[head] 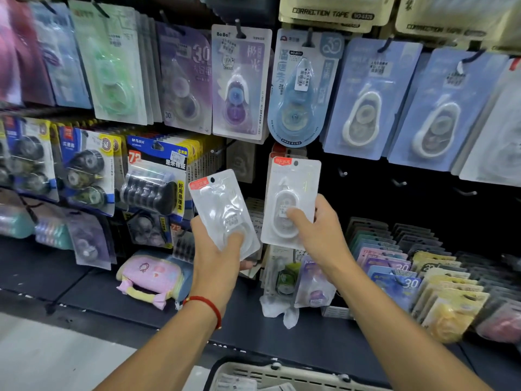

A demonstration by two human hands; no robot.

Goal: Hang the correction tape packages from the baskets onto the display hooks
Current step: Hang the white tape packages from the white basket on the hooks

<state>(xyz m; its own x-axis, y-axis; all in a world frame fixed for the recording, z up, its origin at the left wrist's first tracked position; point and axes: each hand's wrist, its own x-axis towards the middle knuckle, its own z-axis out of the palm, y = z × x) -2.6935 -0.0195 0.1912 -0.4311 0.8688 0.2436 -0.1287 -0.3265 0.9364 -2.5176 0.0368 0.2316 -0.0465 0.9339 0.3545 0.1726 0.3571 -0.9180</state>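
2 packages (224, 213) in hands (217, 258)

I am in a stationery shop: carded correction tape packages (239, 83) with price stickers hang in rows on display hooks (465, 191), more stock filed on the shelf (84, 280) below.
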